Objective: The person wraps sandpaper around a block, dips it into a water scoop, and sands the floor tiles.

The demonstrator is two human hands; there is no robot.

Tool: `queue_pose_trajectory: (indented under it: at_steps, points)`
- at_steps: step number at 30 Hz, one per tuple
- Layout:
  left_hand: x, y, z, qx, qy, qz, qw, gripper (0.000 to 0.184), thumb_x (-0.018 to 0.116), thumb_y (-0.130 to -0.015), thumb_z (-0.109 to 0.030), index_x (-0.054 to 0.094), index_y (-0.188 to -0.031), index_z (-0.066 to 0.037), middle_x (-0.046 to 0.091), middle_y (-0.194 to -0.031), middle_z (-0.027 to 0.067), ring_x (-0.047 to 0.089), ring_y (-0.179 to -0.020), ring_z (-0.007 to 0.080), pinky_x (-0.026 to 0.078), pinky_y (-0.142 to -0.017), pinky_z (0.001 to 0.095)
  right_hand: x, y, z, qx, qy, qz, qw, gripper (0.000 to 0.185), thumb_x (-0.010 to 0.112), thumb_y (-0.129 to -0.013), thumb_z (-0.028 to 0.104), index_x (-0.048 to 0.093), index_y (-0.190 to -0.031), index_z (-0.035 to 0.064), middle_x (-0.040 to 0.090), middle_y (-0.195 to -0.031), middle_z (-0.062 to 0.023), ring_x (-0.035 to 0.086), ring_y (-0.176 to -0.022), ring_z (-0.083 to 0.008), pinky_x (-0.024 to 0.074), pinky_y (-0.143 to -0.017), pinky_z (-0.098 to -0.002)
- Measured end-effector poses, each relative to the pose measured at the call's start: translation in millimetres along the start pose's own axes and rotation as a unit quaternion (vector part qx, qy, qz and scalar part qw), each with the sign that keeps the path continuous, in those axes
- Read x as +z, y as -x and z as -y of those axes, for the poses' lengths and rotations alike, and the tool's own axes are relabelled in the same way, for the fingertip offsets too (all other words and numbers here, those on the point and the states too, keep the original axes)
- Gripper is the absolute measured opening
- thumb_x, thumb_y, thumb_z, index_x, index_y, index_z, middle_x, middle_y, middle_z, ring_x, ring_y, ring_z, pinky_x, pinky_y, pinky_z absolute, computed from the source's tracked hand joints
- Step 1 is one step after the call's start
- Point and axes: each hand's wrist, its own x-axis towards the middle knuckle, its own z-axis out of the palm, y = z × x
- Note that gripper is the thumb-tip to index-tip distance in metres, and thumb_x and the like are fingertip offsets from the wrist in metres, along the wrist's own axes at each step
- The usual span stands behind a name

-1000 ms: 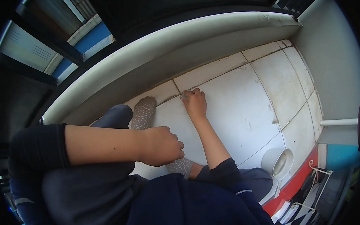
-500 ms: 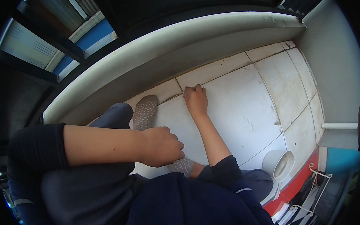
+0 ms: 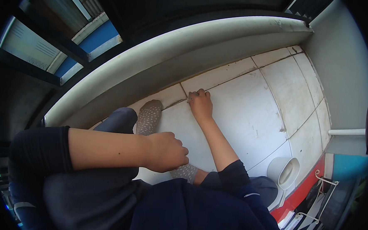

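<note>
My right hand (image 3: pixel 200 105) reaches down to the white tiled floor (image 3: pixel 242 105). Its fingers are bent together at a dark joint between tiles, near the foot of the low wall. Something small and greyish may be at the fingertips, too hidden to name. My left hand (image 3: pixel 168 152) is closed in a loose fist in front of my body, above the floor, and nothing sticks out of it. Below and beyond the fist are my feet in spotted socks, one sock (image 3: pixel 149 116) near the wall and the other sock (image 3: pixel 184 172) closer to me.
A low curved ledge (image 3: pixel 175 37) runs along the far side, with a dark metal frame (image 3: pixel 43 28) above. To my right stand a white dipper (image 3: pixel 284 172), a red panel (image 3: pixel 294 195) and a wire rack (image 3: pixel 324 195). A white pipe (image 3: pixel 346 132) juts from the right wall.
The view has shifted very slightly. My right hand's fingers have moved a little at the tile joint; my left fist keeps its place.
</note>
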Motion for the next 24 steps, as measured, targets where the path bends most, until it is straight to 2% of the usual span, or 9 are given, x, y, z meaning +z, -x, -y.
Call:
queue_pose_trajectory:
  at_steps: [6,8,10,11,15,17,21,23,24]
  points:
    - [5,6,3,-0.004,0.016,-0.025,1.000,0.019,0.055,-0.088,-0.028,0.058,-0.092,-0.009,0.058,-0.089,0.0048,0.061,-0.088,0.0227,0.048,-0.074,0.0392,-19,58,-22,-0.034,0.005,-0.002,0.999,0.030,0.069,-0.073,0.009,0.069,-0.103,0.0126,0.060,-0.104,-0.0082,0.053,-0.091,-0.0281,0.0536,-0.070,-0.0362]
    - [8,6,3,-0.009,0.020,-0.014,1.000,0.019,0.054,-0.089,-0.028,0.058,-0.093,-0.009,0.058,-0.089,0.0047,0.061,-0.088,0.0226,0.048,-0.074,0.0392,-14,57,-24,-0.037,0.008,0.013,0.999,0.030,0.065,-0.076,0.007,0.069,-0.105,0.0129,0.061,-0.111,-0.0070,0.053,-0.094,-0.0282,0.0537,-0.073,-0.0355]
    - [9,4,2,-0.012,0.010,0.015,1.000,0.019,0.055,-0.088,-0.028,0.058,-0.093,-0.010,0.058,-0.089,0.0046,0.061,-0.088,0.0225,0.048,-0.074,0.0391,-3,38,-21,-0.086,0.022,-0.027,0.996,0.030,0.060,-0.078,0.006,0.068,-0.106,0.0125,0.061,-0.114,-0.0074,0.054,-0.099,-0.0291,0.0538,-0.075,-0.0349]
    - [8,4,2,-0.013,0.006,0.016,1.000,0.019,0.055,-0.088,-0.028,0.058,-0.093,-0.010,0.058,-0.089,0.0046,0.061,-0.088,0.0225,0.048,-0.074,0.0391,-1,26,-17,-0.076,0.001,-0.011,0.997,0.029,0.056,-0.079,0.005,0.068,-0.104,0.0114,0.060,-0.118,-0.0073,0.053,-0.106,-0.0292,0.0531,-0.080,-0.0353]
    - [-2,0,0,-0.004,0.006,-0.013,1.000,0.019,0.055,-0.089,-0.028,0.059,-0.092,-0.010,0.058,-0.089,0.0048,0.061,-0.088,0.0223,0.048,-0.074,0.0388,4,2,-25,-0.101,-0.019,0.014,0.995,0.028,0.055,-0.080,0.004,0.068,-0.103,0.0114,0.060,-0.120,-0.0061,0.052,-0.111,-0.0277,0.0515,-0.084,-0.0352]
    - [-4,1,1,-0.001,0.006,-0.028,1.000,0.019,0.054,-0.089,-0.027,0.059,-0.091,-0.010,0.058,-0.089,0.0048,0.061,-0.088,0.0222,0.048,-0.075,0.0386,-9,12,-40,-0.164,-0.045,0.074,0.983,0.027,0.055,-0.080,0.004,0.068,-0.103,0.0118,0.060,-0.123,-0.0048,0.051,-0.116,-0.0255,0.0497,-0.089,-0.0347]
    - [3,6,2,-0.011,0.019,-0.021,1.000,0.019,0.055,-0.088,-0.028,0.059,-0.092,-0.010,0.059,-0.090,0.0047,0.061,-0.089,0.0218,0.048,-0.075,0.0381,-23,42,-58,-0.181,-0.048,0.110,0.976,0.027,0.056,-0.081,0.003,0.068,-0.104,0.0125,0.059,-0.123,-0.0044,0.051,-0.118,-0.0253,0.0488,-0.091,-0.0348]
    - [6,7,2,-0.015,0.017,-0.015,1.000,0.019,0.055,-0.088,-0.028,0.059,-0.092,-0.010,0.059,-0.090,0.0047,0.061,-0.089,0.0217,0.048,-0.075,0.0381,-26,43,-56,-0.166,-0.046,0.108,0.979,0.025,0.059,-0.082,0.007,0.068,-0.104,0.0123,0.059,-0.124,-0.0049,0.051,-0.119,-0.0256,0.0486,-0.091,-0.0351]
    - [5,6,1,-0.012,0.023,-0.013,1.000,0.017,0.054,-0.087,-0.022,0.062,-0.093,-0.009,0.061,-0.090,0.0065,0.062,-0.089,0.0238,0.049,-0.076,0.0386,-27,42,-55,-0.166,-0.046,0.106,0.979,0.025,0.059,-0.082,0.007,0.068,-0.104,0.0123,0.059,-0.124,-0.0049,0.051,-0.119,-0.0256,0.0486,-0.091,-0.0351]
